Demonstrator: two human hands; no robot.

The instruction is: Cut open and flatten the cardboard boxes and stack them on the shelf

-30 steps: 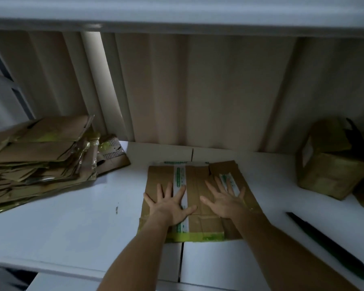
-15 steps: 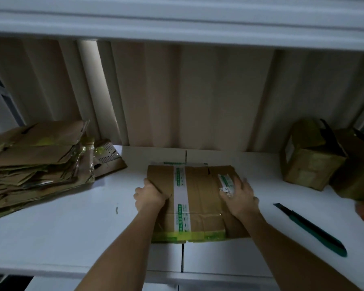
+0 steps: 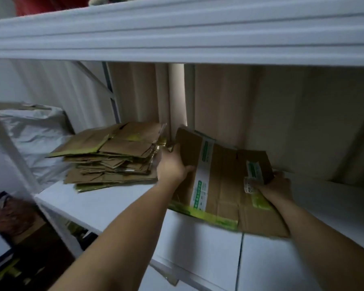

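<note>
A long white shelf board (image 3: 118, 208) runs from near left to far right, with a seam between two panels at the near edge. Above it hangs the thick white edge of an upper shelf (image 3: 177, 38), and behind stands a pale corrugated back wall (image 3: 292, 114) with a white vertical post (image 3: 177, 97) against it.

On the far left part of the board lies a tall stack of flattened brown cardboard boxes (image 3: 111, 158) with yellow-green tape edges, the sheets ragged and unevenly aligned. Left of that stack, past a slanted white shelf brace (image 3: 11, 152), sits a crumpled silvery-white plastic bag (image 3: 34, 135).

In the middle is the flattened brown cardboard box (image 3: 225, 185), crossed by a white strip of tape with green print and edged in yellow-green tape along its near side. It is tilted, its far left corner raised beside the post and close to the right side of the stack; its near edge is low over the board, though whether it touches cannot be told.

The left hand (image 3: 172, 164) grips the box's left edge, thumb curled over the top face and fingers hidden underneath. The right hand (image 3: 275, 185) holds the right edge near a small white and green label (image 3: 253, 171), fingers curled round the cardboard.
</note>
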